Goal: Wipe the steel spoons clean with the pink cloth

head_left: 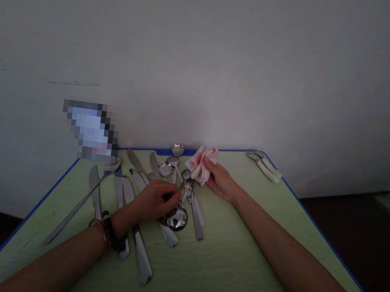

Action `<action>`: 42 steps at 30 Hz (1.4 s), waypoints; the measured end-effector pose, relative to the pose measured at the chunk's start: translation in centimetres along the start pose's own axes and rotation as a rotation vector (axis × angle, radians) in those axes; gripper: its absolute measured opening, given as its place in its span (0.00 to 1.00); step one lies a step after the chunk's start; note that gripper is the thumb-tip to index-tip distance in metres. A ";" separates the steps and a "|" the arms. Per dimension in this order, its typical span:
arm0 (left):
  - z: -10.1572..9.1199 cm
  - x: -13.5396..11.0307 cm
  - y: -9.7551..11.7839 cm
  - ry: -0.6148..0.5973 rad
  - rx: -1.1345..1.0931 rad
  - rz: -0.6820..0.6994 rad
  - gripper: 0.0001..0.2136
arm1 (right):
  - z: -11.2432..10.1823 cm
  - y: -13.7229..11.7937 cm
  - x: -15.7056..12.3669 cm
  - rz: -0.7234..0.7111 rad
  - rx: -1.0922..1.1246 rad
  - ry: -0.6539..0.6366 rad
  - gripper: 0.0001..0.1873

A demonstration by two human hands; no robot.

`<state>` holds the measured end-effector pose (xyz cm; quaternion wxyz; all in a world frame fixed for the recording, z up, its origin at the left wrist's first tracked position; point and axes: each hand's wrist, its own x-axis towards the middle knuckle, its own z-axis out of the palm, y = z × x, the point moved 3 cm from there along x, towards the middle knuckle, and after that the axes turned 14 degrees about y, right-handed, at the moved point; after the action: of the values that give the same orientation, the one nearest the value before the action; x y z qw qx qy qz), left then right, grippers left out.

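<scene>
My right hand (222,180) is closed on a pink and white cloth (203,159), bunched between thumb and fingers. A pale, narrow end (196,172) shows at the cloth's lower left; what it belongs to is hidden. To the left, my left hand (159,201) has its fingers curled in a pinch above the cutlery, and I cannot make out what is in them. Just below its fingertips is a shiny round spoon bowl (177,219). Table knives (142,259) and several spoons (165,169) lie in a loose pile under and around this hand.
Two white-handled forks (266,167) lie near the far right corner of the green table (221,274). A long-handled spoon (81,205) rests across a knife on the left. A blurred-out screen (91,130) leans at the far left corner, against the wall (206,61).
</scene>
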<state>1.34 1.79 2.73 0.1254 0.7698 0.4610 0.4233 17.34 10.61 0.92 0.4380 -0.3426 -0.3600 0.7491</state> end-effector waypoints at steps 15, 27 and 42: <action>0.0 0.0 0.1 0.001 -0.016 0.013 0.17 | -0.3 -0.5 0.4 0.012 0.183 0.166 0.10; -1.8 0.1 -0.3 0.336 -0.164 -0.205 0.18 | -0.1 -0.5 0.0 0.049 0.000 0.013 0.07; -1.5 0.0 -1.3 0.291 -0.286 -0.364 0.24 | 0.2 -0.7 -0.8 0.009 -0.101 -0.095 0.09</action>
<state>-0.54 2.16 2.87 0.2392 0.5799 0.5404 0.5608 17.71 10.11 1.74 0.3990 -0.3301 -0.4162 0.7474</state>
